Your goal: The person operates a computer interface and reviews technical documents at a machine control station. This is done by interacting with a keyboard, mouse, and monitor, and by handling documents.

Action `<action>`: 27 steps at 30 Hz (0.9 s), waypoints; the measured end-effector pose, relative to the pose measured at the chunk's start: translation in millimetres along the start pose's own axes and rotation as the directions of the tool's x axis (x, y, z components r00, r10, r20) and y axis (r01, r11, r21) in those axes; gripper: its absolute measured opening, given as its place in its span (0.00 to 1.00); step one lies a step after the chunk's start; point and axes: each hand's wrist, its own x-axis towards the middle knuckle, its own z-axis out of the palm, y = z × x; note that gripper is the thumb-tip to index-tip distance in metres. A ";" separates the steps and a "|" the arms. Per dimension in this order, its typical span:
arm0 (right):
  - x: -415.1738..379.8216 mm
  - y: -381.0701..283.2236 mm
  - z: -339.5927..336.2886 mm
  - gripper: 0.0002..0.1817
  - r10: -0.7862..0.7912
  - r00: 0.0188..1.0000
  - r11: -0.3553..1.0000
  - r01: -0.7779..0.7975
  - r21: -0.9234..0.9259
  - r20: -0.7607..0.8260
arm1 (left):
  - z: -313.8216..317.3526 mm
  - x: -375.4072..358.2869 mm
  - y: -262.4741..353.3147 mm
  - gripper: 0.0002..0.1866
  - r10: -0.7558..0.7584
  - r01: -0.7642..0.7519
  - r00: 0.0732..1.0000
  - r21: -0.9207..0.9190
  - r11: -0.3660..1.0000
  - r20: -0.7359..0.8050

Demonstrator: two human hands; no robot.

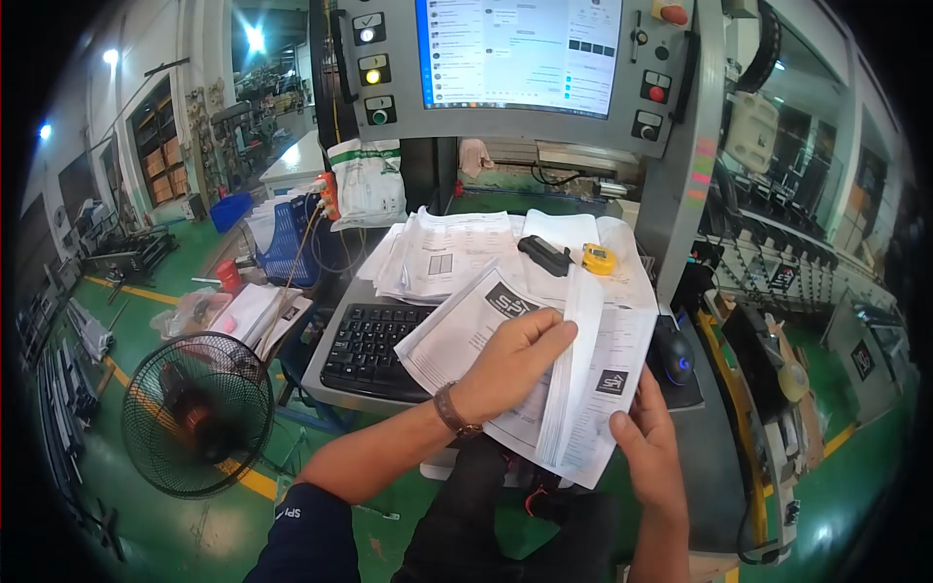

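A stack of printed paper sheets (pixel 598 428) is spread apart between my two hands, over the desk's front edge. My left hand (pixel 515 364) grips the turned-back part on the left, thumb on top by the folded white edges. At the lower right, my right hand (pixel 649 442) pinches the edge of the sheets lying flat, with its thumb on the face and its fingers partly hidden behind. Just behind the papers are a yellow tape measure (pixel 599 258) and a black handheld tool (pixel 544 255), whose kind I cannot make out.
A black keyboard (pixel 374 345) sits left of the papers, a mouse (pixel 673 352) right. Behind lies another paper pile (pixel 452 253). A control panel with a screen (pixel 520 53) stands above. On the left are a fan (pixel 199 418) and a blue file holder (pixel 290 243).
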 end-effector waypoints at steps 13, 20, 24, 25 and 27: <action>-24.6 29.6 3.9 0.39 0.082 0.916 0.986 -0.017 0.166 -0.392 | -157.5 -12.2 28.6 0.20 -0.021 -0.179 0.915 -0.455 0.872 -0.402; -25.0 42.6 11.2 0.42 0.042 0.898 0.997 -0.009 0.078 -0.438 | -182.8 -15.3 37.4 0.24 0.105 -0.169 0.747 -0.035 0.985 -0.656; -34.8 41.9 -2.2 0.44 0.091 0.919 0.992 -0.050 0.118 -0.382 | -176.1 -23.8 30.4 0.24 0.040 -0.146 0.793 -0.127 0.981 -0.608; -34.9 40.2 2.5 0.44 0.101 0.912 0.992 -0.063 0.108 -0.398 | -173.2 -22.8 27.6 0.24 0.012 -0.139 0.813 -0.174 0.975 -0.582; -33.3 47.5 4.7 0.43 0.036 0.913 0.998 -0.015 0.055 -0.405 | -166.4 -18.2 22.8 0.24 -0.036 -0.123 0.846 -0.261 0.958 -0.532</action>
